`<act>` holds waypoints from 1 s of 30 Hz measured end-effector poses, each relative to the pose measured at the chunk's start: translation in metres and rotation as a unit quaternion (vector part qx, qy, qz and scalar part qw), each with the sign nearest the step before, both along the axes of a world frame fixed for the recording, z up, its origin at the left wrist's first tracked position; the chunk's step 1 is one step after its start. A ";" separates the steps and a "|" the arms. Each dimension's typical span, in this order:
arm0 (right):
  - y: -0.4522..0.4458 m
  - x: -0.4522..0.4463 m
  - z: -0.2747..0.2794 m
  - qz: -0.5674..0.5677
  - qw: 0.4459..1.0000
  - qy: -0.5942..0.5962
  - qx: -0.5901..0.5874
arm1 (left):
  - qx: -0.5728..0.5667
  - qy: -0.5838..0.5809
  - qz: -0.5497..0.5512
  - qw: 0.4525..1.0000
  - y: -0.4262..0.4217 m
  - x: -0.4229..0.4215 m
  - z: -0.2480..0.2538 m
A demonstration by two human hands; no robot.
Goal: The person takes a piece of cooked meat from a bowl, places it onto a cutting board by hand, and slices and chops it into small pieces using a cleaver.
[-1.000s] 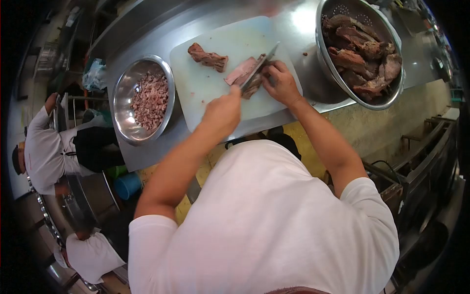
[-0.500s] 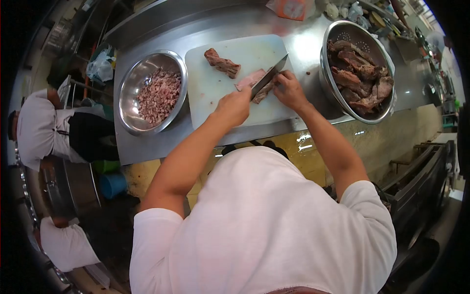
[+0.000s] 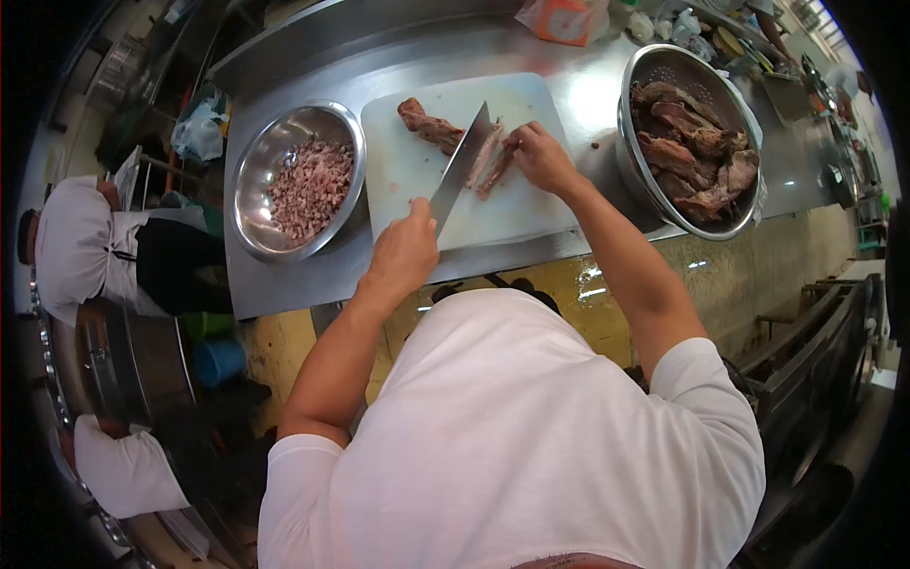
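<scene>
My left hand (image 3: 406,248) is closed around the handle of a large knife (image 3: 462,163), its blade slanting up over the white cutting board (image 3: 536,102). Just right of the blade lie narrow strips of cooked meat (image 3: 494,176), one pale and one browner, side by side. At their upper end, the fingers of my right hand (image 3: 542,159) pinch the browner strip. Another browned piece of meat (image 3: 429,125) rests at the board's upper left, partly behind the blade tip.
Left of the board stands a steel bowl (image 3: 248,204) with diced meat (image 3: 310,190). On the right, a steel colander (image 3: 627,142) holds large browned meat pieces (image 3: 697,156). An orange scale (image 3: 564,21) stands at the back. Two people in white shirts (image 3: 76,242) are at the left.
The knife and my left hand have moved left and toward me, with the blade turned steeper. My right hand has shifted slightly up and left, and the strips now lie at a steeper angle.
</scene>
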State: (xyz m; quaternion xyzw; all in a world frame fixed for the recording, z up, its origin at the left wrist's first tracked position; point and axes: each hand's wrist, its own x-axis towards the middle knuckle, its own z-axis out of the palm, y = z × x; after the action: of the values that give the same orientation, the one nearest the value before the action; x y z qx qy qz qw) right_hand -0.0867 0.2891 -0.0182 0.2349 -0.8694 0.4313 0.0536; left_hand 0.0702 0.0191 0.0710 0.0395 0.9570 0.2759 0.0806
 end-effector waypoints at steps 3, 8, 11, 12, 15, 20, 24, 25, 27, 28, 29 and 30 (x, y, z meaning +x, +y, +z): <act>0.002 0.001 0.000 -0.010 1.000 -0.022 -0.015 | -0.015 -0.040 -0.004 0.999 0.019 -0.002 0.030; 0.005 -0.003 -0.007 -0.004 0.999 0.037 -0.030 | -0.008 -0.074 -0.010 0.997 0.038 -0.013 0.021; 0.005 -0.002 -0.008 -0.012 0.998 0.038 -0.044 | -0.020 -0.080 -0.019 0.996 0.040 -0.018 0.015; 0.005 -0.001 -0.011 -0.015 0.998 0.040 -0.054 | -0.029 -0.076 -0.021 0.997 0.041 -0.019 0.013; 0.003 -0.002 -0.015 -0.008 0.996 0.045 -0.071 | -0.047 -0.093 -0.028 0.994 0.047 -0.034 0.003; 0.001 -0.001 -0.018 -0.026 0.997 0.058 -0.053 | -0.092 -0.079 -0.047 0.991 0.063 -0.051 0.019; 0.001 0.001 -0.023 -0.044 0.994 0.071 -0.072 | -0.099 -0.175 -0.033 0.979 0.046 -0.035 0.025; 0.001 0.002 -0.026 -0.047 0.994 0.066 -0.074 | -0.101 -0.179 -0.036 0.978 0.050 -0.039 0.017; 0.001 -0.002 -0.026 -0.033 0.994 0.065 -0.082 | -0.101 -0.103 -0.034 0.989 0.064 -0.056 -0.011; 0.002 -0.001 -0.025 -0.028 0.994 0.067 -0.079 | -0.098 -0.101 -0.030 0.990 0.066 -0.065 -0.016; 0.004 -0.001 -0.024 -0.031 0.995 0.055 -0.075 | -0.067 -0.049 -0.034 0.996 0.069 -0.075 -0.021; 0.004 -0.001 -0.023 -0.034 0.996 0.042 -0.071 | -0.039 0.001 -0.037 0.999 0.069 -0.079 -0.023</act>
State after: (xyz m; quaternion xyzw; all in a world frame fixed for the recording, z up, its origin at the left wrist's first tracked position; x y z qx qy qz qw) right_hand -0.0881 0.2929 -0.0408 0.2184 -0.8410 0.4798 0.1215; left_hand -0.0092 0.0882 0.0482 0.0718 0.9649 0.2356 0.0908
